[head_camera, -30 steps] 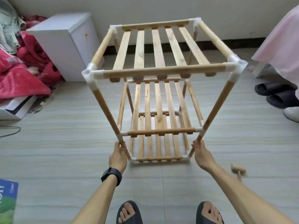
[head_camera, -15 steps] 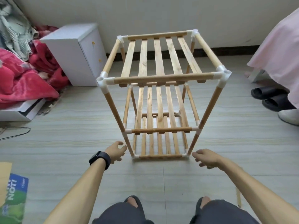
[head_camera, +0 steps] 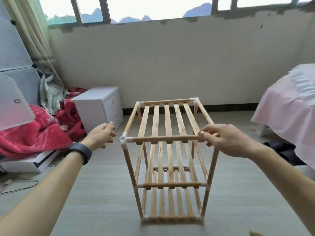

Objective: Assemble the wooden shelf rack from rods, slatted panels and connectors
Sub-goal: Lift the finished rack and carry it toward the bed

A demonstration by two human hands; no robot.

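Standing on the floor (head_camera: 102,210), the three-tier rack (head_camera: 170,167) looks light and stiff but probably loose at its push-fit joints, so take it by the top front rod (head_camera: 163,138) near the corners, not the thin slats (head_camera: 156,120). Right hand (head_camera: 226,140) grip is narrow, pinching that rod's right end; left hand (head_camera: 100,137) grip is loose, holding nothing, just beside the white connector (head_camera: 125,141).

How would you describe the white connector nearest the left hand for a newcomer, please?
Find the wooden rack mid-floor; look at its top shelf. The white connector caps the near corner beside the left hand. Unlike the corner under the right hand, it is uncovered, showing an open round socket.
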